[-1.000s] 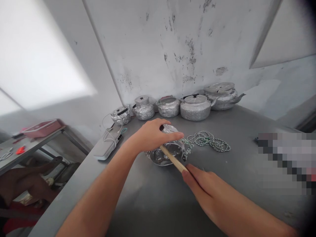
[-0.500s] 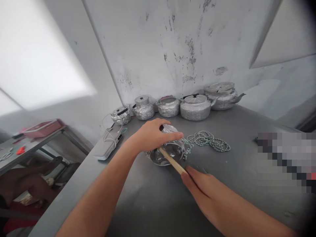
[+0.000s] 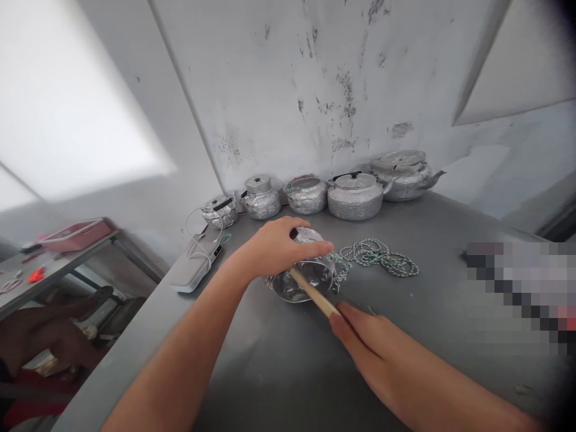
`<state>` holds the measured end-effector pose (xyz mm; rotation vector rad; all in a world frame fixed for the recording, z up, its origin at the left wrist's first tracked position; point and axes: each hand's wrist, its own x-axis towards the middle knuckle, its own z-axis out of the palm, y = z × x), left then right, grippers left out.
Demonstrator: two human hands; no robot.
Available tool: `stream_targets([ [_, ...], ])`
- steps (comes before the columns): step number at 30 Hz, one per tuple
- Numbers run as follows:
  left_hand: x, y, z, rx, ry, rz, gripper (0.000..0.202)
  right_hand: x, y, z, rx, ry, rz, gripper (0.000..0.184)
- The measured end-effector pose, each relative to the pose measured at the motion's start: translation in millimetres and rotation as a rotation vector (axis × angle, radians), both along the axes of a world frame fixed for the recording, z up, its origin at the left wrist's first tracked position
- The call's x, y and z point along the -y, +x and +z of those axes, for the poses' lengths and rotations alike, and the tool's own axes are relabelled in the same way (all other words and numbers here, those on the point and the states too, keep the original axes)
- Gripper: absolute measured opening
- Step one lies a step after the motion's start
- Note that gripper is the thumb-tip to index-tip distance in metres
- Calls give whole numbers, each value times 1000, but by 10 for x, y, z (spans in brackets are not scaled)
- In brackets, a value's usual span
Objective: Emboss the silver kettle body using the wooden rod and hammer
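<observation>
A small shiny metal pot (image 3: 302,282) lies on its side on the grey table (image 3: 279,372), its mouth facing me. My left hand (image 3: 281,246) grips it from above, thumb along its right side. My right hand (image 3: 366,339) holds a thin wooden stick (image 3: 314,292) whose far end reaches into the pot's mouth. A green-and-white cord (image 3: 378,255) lies coiled just right of the pot and seems to touch it.
Several silver kettles (image 3: 355,195) stand in a row against the stained wall. A white device with a cable (image 3: 195,264) lies at the table's left edge. A lower table with a red tray (image 3: 76,233) and another person's arm (image 3: 49,336) are at the left.
My right hand and the stick have shifted slightly forward and left toward the pot's mouth. My left hand and the pot have stayed put.
</observation>
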<state>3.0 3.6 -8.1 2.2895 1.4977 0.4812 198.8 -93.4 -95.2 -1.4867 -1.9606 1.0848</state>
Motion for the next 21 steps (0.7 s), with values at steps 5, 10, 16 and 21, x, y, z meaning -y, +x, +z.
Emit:
stream_targets([
  [5,-7,11,-5,3,4,0,75,-5,-13,119,-67,-14,-19,38],
  [10,-12,-3,-9,3,3,2,76,27,-18,54,-65,-13,-42,33],
  [16,-12,-10,-7,-3,-6,-3,77,10,-20,-5,-9,-8,-22,40],
  [21,-4,-7,-1,-2,0,-4,75,21,-27,45,21,-19,-19,39],
])
